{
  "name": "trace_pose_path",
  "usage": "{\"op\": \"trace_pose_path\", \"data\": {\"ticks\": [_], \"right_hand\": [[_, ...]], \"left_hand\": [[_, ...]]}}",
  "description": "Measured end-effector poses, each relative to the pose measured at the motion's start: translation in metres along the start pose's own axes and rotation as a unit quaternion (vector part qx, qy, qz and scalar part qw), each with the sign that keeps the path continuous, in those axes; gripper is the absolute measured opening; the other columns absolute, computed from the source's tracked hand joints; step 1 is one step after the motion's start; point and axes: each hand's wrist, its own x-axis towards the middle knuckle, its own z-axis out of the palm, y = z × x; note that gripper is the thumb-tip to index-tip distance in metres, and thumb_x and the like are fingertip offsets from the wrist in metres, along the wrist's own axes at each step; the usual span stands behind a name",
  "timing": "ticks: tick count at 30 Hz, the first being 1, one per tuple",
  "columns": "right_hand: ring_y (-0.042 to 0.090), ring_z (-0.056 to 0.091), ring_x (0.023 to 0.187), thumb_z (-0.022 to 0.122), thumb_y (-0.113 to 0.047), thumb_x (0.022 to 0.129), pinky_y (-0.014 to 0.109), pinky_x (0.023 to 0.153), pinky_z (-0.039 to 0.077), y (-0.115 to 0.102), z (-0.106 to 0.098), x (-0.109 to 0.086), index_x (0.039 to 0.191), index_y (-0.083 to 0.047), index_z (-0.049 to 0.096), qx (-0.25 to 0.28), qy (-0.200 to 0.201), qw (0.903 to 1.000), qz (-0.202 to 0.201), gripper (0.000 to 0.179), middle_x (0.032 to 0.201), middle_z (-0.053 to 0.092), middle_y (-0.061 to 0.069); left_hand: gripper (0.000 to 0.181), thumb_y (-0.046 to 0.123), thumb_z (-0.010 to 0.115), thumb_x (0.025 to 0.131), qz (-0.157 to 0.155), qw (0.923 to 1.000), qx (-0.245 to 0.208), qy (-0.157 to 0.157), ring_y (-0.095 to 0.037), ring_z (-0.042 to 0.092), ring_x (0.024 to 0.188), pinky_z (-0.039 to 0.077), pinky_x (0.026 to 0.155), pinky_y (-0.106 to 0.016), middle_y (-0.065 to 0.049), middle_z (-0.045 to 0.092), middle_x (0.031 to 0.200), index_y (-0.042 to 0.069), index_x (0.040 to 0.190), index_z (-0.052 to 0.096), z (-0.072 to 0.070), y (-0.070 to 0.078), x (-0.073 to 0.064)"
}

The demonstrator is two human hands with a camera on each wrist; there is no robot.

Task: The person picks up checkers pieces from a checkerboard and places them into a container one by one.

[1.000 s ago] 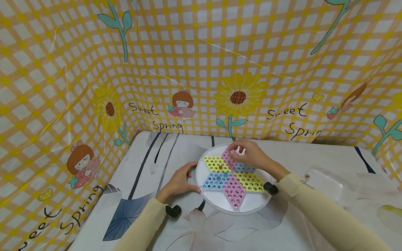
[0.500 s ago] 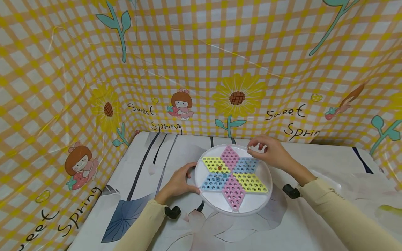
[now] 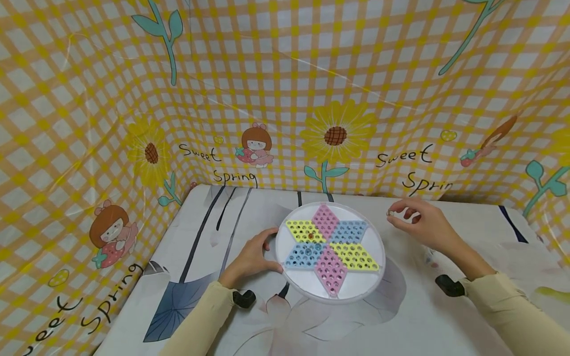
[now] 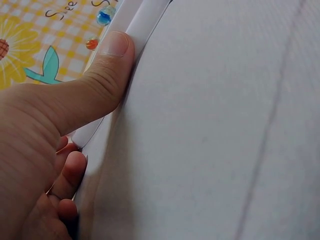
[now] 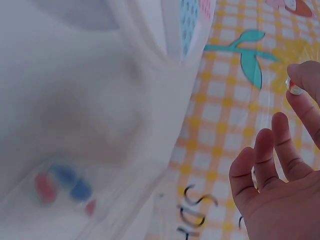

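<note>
A round white Chinese checkers board (image 3: 356, 286) with a pink, yellow and blue star of holes lies on the table. My left hand (image 3: 253, 256) grips its left rim, and in the left wrist view the thumb (image 4: 107, 75) lies along the edge. An orange marble (image 3: 310, 236) and blue marbles (image 3: 317, 246) sit in the star's left half. Right of the board, my right hand (image 3: 425, 225) is raised. Its thumb and index finger pinch a clear marble with a red streak (image 5: 294, 88), while the other fingers curl loosely.
Blurred red and blue marbles (image 5: 64, 176) lie in a clear tray, low in the right wrist view and partly behind the right wrist in the head view. A checked yellow cloth (image 3: 285, 89) walls the back and left of the flower-printed table (image 3: 276, 316).
My right hand has moved right, from over the board's pink top point to beyond its right rim, with the marble between its fingers. My left hand keeps its hold on the rim.
</note>
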Motion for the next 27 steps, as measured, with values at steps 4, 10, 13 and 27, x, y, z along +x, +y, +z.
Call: {"op": "trace_pose_path", "data": {"ticks": [4, 10, 13, 27], "right_hand": [[0.013, 0.053, 0.086, 0.08, -0.022, 0.091, 0.013, 0.069, 0.044, 0.011, -0.013, -0.014, 0.105, -0.018, 0.074, -0.001, 0.002, 0.9995, 0.032, 0.016, 0.108, 0.066, 0.004], [0.007, 0.053, 0.087, 0.08, -0.023, 0.091, 0.01, 0.07, 0.042, 0.029, -0.03, -0.031, 0.108, -0.015, 0.075, -0.004, 0.012, 0.9978, 0.065, 0.019, 0.112, 0.065, 0.005], [0.001, 0.053, 0.086, 0.081, -0.024, 0.091, 0.01, 0.069, 0.042, 0.036, -0.036, -0.04, 0.108, -0.016, 0.074, -0.006, 0.019, 0.9964, 0.082, 0.02, 0.11, 0.066, 0.003], [-0.01, 0.05, 0.081, 0.08, -0.026, 0.091, 0.013, 0.064, 0.041, 0.065, -0.054, -0.077, 0.11, -0.017, 0.073, -0.024, 0.021, 0.993, 0.114, 0.021, 0.104, 0.059, -0.019]], "left_hand": [[0.106, 0.032, 0.099, 0.066, -0.005, 1.0, 0.003, -0.002, -0.016, 0.047, 0.088, 0.039, 0.079, -0.031, -0.002, 0.052, 0.096, 0.014, 0.154, 0.044, -0.002, 0.002, 0.0], [0.106, 0.031, 0.099, 0.065, -0.012, 0.9999, 0.002, 0.0, -0.017, 0.047, 0.091, 0.039, 0.08, -0.032, -0.003, 0.053, 0.098, 0.015, 0.154, 0.044, -0.004, 0.003, 0.003], [0.106, 0.03, 0.099, 0.065, -0.014, 0.9999, 0.001, 0.0, -0.017, 0.047, 0.09, 0.039, 0.079, -0.032, -0.003, 0.052, 0.097, 0.015, 0.154, 0.044, -0.003, 0.002, 0.003], [0.105, 0.027, 0.099, 0.066, -0.006, 0.9999, -0.008, 0.001, -0.018, 0.046, 0.09, 0.038, 0.079, -0.034, -0.004, 0.052, 0.097, 0.012, 0.153, 0.044, 0.0, 0.003, -0.001]]}}
